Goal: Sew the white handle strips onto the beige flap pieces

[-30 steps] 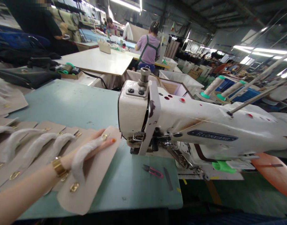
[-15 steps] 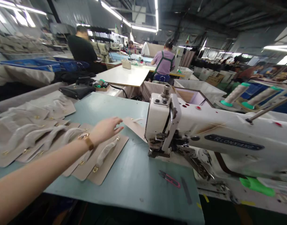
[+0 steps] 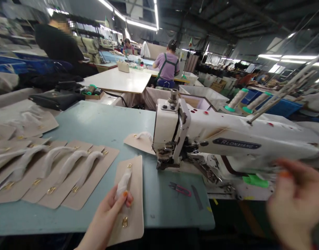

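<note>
My left hand (image 3: pixel 111 211) grips the wrapped handle of a beige panel (image 3: pixel 134 194) with gold rings, at the table's front edge. My right hand (image 3: pixel 292 198), blurred, is raised at the right in front of the white sewing machine (image 3: pixel 237 132); whether it holds anything is too smeared to tell. Left of my left hand, several beige panels (image 3: pixel 83 191) with wrapped handles lie overlapping. Another beige panel (image 3: pixel 140 143) lies partly behind the machine head. Red-handled thread snips (image 3: pixel 180 189) and a dark flat strip (image 3: pixel 197 197) rest on the table before the machine.
The pale green table (image 3: pixel 97 118) carries the work. Behind it are a black bag (image 3: pixel 56 99), thread spools (image 3: pixel 91 90) in a box and a white table (image 3: pixel 120 80). A person in purple (image 3: pixel 168 66) and one in black (image 3: pixel 57 45) sit further back.
My left hand has come back towards me and now holds a panel by its handle. My right hand has come into view. The view has turned slightly right.
</note>
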`<state>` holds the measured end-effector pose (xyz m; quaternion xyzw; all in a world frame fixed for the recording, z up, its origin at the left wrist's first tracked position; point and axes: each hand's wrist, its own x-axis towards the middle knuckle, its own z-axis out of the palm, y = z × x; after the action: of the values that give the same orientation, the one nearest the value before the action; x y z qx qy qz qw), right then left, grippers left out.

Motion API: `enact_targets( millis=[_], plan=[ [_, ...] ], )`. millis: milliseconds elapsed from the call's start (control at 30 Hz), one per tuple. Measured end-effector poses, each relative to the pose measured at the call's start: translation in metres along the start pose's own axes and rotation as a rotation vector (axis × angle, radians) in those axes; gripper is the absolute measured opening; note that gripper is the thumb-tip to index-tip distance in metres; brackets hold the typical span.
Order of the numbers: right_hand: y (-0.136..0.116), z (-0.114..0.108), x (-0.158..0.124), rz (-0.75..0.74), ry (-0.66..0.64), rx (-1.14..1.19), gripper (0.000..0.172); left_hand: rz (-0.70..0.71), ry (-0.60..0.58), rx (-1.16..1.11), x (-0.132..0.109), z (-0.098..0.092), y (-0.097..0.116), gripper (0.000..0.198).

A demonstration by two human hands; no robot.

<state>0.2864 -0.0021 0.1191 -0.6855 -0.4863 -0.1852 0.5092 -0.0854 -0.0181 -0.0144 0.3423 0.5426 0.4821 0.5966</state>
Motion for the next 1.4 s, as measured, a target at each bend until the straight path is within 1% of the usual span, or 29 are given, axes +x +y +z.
enact_targets(
  millis=[33, 67, 100, 133, 167, 200, 233, 267, 300, 367, 400, 433, 467, 500, 533, 567, 600, 633, 700, 767, 867, 933, 1067, 1133, 1200, 1267, 1400],
  plan=[
    [-0.010, 0.007, -0.033, -0.016, -0.268, 0.158, 0.045, 0.003, 0.004, -0.018, -0.008, 0.008, -0.001, 0.033],
    [-0.022, 0.015, -0.069, 0.037, -0.584, 0.343, 0.036, 0.001, 0.005, -0.029, -0.015, 0.014, -0.002, 0.036],
    [-0.035, 0.025, -0.106, 0.168, -0.813, 0.510, 0.035, -0.006, 0.002, -0.032, -0.022, 0.019, -0.003, 0.041],
    [-0.049, 0.036, -0.140, 0.298, -0.980, 0.619, 0.039, -0.020, -0.005, -0.031, -0.028, 0.021, -0.004, 0.047],
    [-0.063, 0.046, -0.169, 0.387, -1.126, 0.688, 0.042, -0.037, -0.008, -0.029, -0.033, 0.022, -0.005, 0.052],
    [-0.076, 0.055, -0.192, 0.441, -1.210, 0.725, 0.040, -0.054, -0.005, -0.027, -0.037, 0.019, -0.007, 0.056],
    [-0.088, 0.063, -0.206, 0.470, -1.242, 0.740, 0.036, -0.061, 0.013, -0.023, -0.040, 0.014, -0.008, 0.059],
    [-0.098, 0.070, -0.214, 0.502, -1.236, 0.745, 0.038, -0.046, 0.053, -0.010, -0.042, 0.007, -0.009, 0.061],
    [-0.106, 0.075, -0.215, 0.525, -1.213, 0.750, 0.040, -0.004, 0.115, 0.018, -0.042, -0.002, -0.009, 0.065],
    [-0.116, 0.082, -0.208, 0.556, -1.156, 0.753, 0.040, 0.090, 0.260, 0.101, -0.038, -0.019, -0.008, 0.070],
    [-0.119, 0.085, -0.202, 0.566, -1.142, 0.757, 0.039, 0.089, 0.311, 0.124, -0.034, -0.026, -0.008, 0.071],
    [-0.122, 0.088, -0.197, 0.571, -1.141, 0.761, 0.038, 0.039, 0.326, 0.114, -0.030, -0.030, -0.007, 0.069],
    [-0.125, 0.091, -0.192, 0.574, -1.142, 0.768, 0.037, -0.061, 0.292, 0.067, -0.025, -0.033, -0.006, 0.068],
    [-0.128, 0.095, -0.187, 0.580, -1.142, 0.778, 0.036, -0.186, 0.222, -0.007, -0.019, -0.033, -0.004, 0.065],
    [-0.130, 0.098, -0.184, 0.591, -1.138, 0.795, 0.035, -0.298, 0.140, -0.090, -0.013, -0.032, -0.003, 0.062],
    [-0.132, 0.102, -0.180, 0.607, -1.130, 0.824, 0.033, -0.371, 0.065, -0.163, -0.007, -0.030, -0.001, 0.060],
    [-0.133, 0.105, -0.177, 0.630, -1.118, 0.865, 0.031, -0.401, 0.012, -0.212, 0.000, -0.027, 0.002, 0.059],
    [-0.133, 0.108, -0.174, 0.656, -1.109, 0.918, 0.028, -0.399, -0.004, -0.234, 0.008, -0.025, 0.006, 0.058],
    [-0.130, 0.111, -0.169, 0.708, -1.107, 1.011, 0.027, -0.350, 0.036, -0.233, 0.026, -0.020, 0.015, 0.058],
    [-0.122, 0.111, -0.165, 0.734, -1.134, 1.035, 0.031, -0.304, 0.080, -0.224, 0.045, -0.016, 0.026, 0.060],
    [-0.111, 0.109, -0.163, 0.731, -1.173, 1.003, 0.041, -0.259, 0.055, -0.222, 0.071, -0.009, 0.037, 0.057],
    [-0.106, 0.110, -0.164, 0.719, -1.177, 0.989, 0.047, -0.239, 0.033, -0.214, 0.084, -0.003, 0.040, 0.053],
    [-0.101, 0.121, -0.165, 0.691, -1.187, 0.881, 0.047, -0.234, -0.003, -0.204, 0.101, 0.008, 0.039, 0.049],
    [-0.101, 0.129, -0.165, 0.704, -1.170, 0.838, 0.045, -0.210, -0.005, -0.187, 0.108, 0.014, 0.041, 0.046],
    [-0.101, 0.137, -0.164, 0.738, -1.129, 0.833, 0.041, -0.192, 0.024, -0.145, 0.114, 0.019, 0.045, 0.044],
    [-0.103, 0.143, -0.163, 0.761, -1.083, 0.839, 0.039, -0.207, 0.043, -0.085, 0.121, 0.024, 0.052, 0.040],
    [-0.106, 0.153, -0.164, 0.796, -1.025, 0.791, 0.041, -0.230, 0.025, -0.019, 0.130, 0.034, 0.068, 0.032]
  ],
)
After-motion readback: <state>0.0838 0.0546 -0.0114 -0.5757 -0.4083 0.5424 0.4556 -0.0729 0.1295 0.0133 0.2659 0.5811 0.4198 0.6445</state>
